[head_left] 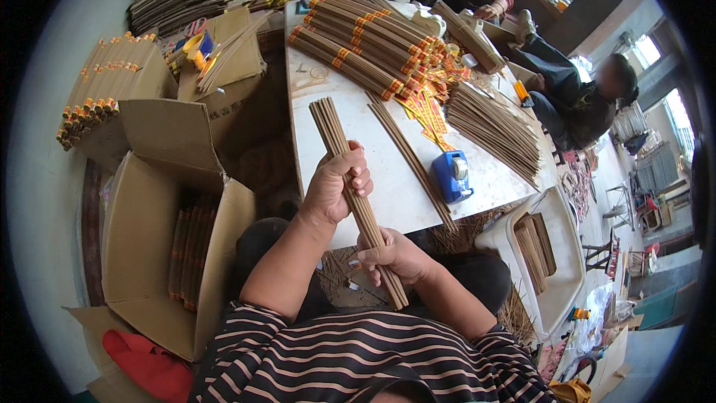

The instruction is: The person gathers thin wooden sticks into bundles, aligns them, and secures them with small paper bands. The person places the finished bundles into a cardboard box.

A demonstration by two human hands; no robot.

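A bundle of brown incense sticks (362,213) slants across in front of me, its far end over the white table and its near end by my chest. My left hand (333,183) is wrapped round its upper half, and my right hand (391,257) grips it lower down. No band shows on this bundle. Beyond it a thin row of loose incense sticks (410,160) lies on the white table (332,231). A blue tape dispenser (452,177) stands at the table's near right, beside red and yellow paper labels (429,116).
Banded incense bundles (365,41) are piled at the table's far side, with a fanned heap of loose sticks (494,130) to the right. An open cardboard box (149,216) holding bundles stands at my left. A white plastic bin (570,276) is at my right. Other people sit beyond the table.
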